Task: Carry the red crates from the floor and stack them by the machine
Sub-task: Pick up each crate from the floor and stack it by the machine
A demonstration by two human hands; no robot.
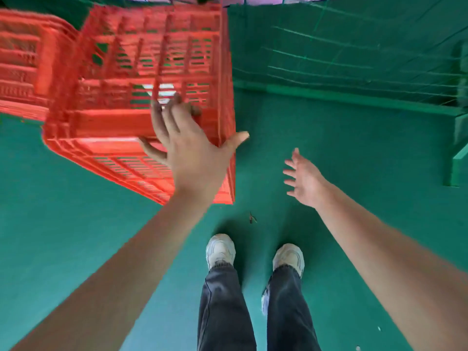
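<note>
A person's left hand (187,153) reaches out to a red crate (114,122) in the upper left of the frame. The fingers are spread and nearly straight against its slatted near wall, with the thumb flung wide to the right. Blur hides whether the fingertips hook into the wall's opening. The crate sits tilted, one corner pointing toward the lower centre, over the green floor (63,236). Behind it, at the far left edge, is a stack of red crates (22,72). The right hand (304,181) hovers right of centre, well apart from the crate, palm open and fingers fanned, holding nothing. White shoes (220,249) and dark trousers (222,312) fill the bottom centre. A green rail (354,98) and green netting (354,54) cross the upper right.
</note>
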